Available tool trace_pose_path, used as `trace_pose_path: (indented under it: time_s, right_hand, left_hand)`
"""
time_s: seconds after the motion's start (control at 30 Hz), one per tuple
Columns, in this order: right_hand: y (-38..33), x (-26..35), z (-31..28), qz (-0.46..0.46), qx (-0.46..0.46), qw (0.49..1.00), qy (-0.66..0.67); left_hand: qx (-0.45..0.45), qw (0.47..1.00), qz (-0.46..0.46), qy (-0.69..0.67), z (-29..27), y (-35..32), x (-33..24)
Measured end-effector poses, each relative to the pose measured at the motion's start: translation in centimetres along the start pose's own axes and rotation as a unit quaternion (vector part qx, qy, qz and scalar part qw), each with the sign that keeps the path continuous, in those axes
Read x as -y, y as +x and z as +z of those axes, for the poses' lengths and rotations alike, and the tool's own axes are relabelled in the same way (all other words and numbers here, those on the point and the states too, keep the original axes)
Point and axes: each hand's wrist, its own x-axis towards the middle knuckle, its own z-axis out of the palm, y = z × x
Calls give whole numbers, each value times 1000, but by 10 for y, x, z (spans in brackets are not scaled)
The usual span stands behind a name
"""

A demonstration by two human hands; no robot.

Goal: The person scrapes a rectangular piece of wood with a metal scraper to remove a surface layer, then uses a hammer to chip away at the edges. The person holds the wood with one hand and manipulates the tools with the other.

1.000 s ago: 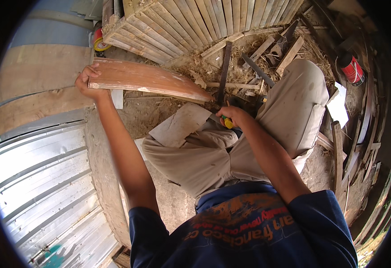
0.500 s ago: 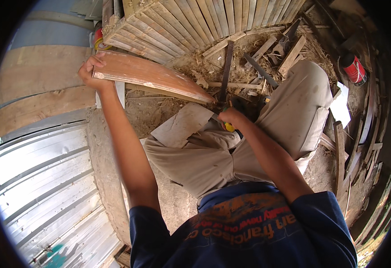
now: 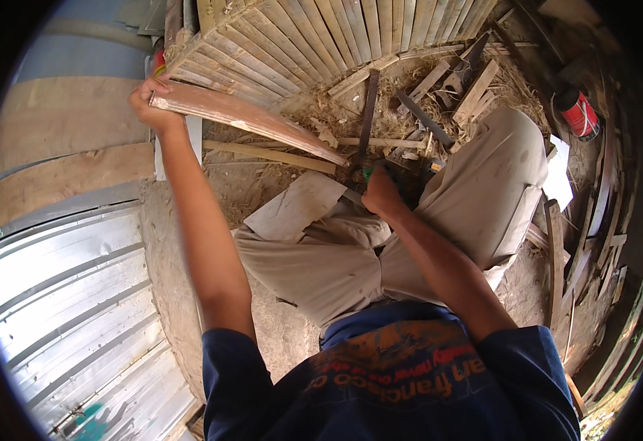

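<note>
My left hand is closed around the far left end of a reddish-brown wooden board. The board slants down to the right, its pale worn edge facing me and its lower end close to my right hand. That hand is closed on a tool with a green handle; the fingers cover most of it, and its working end cannot be made out. A dark flat bar stands just beyond the hand. A pale flat sheet lies over my bent leg.
A slatted wooden panel rises beyond the board. Wood scraps and straw litter the ground. A red can stands at the right, near long dark planks. Corrugated metal sheeting lies left, below plywood.
The board has tipped so less of its broad face shows, and a light wooden strip beneath it is more exposed. My right hand has turned, hiding the yellow part of the tool's handle.
</note>
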Motion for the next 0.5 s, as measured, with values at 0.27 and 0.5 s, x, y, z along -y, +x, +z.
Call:
trace_pose_path:
  time_s: [0.27,0.5]
  right_hand:
    - [-2,5,17,-30,87,993,71]
    - [4,0,-17,256,208,816,474]
  left_hand:
    - [26,998,49,9,-32,3,1]
    - [-31,999,28,10,-60,-8,-7]
